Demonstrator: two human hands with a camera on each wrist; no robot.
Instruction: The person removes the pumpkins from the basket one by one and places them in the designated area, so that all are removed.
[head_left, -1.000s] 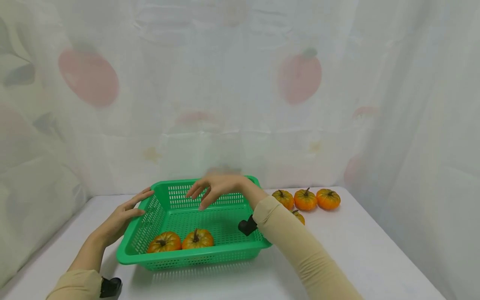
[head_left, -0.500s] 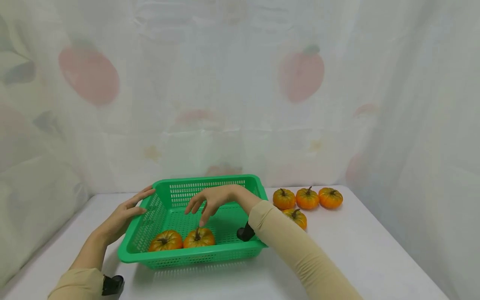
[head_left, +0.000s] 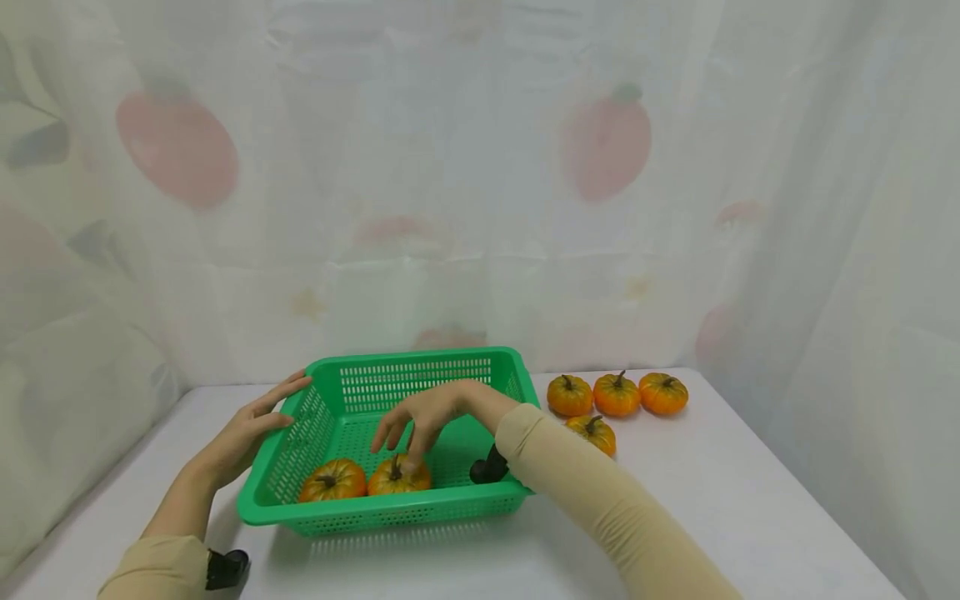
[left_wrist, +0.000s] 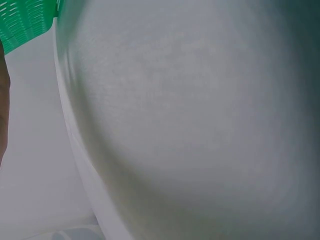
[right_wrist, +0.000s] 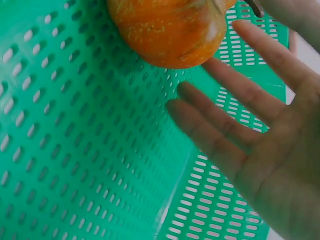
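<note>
Now right hand (head_left: 427, 414) inside green basket (head_left: 408, 508), fingers (right_wrist: 215, 135) spread and straight, gripping nothing; fingertips at top of pumpkin (head_left: 400, 476) just below them (contact or hair's gap, can't tell). Second pumpkin (head_left: 332, 481) just beside it, on side toward my left hand (head_left: 243, 433). That hand rests flat against basket's near-side rim, fingers extended. Four more pumpkins (head_left: 617, 395) on white table (head_left: 712, 508), well beyond my right forearm.

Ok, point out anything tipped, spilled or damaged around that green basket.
Nothing stands out. The green basket sits flat on the table, two pumpkins upright inside, four more upright beside it. The right hand reaches in; the left hand rests on the rim.
</note>
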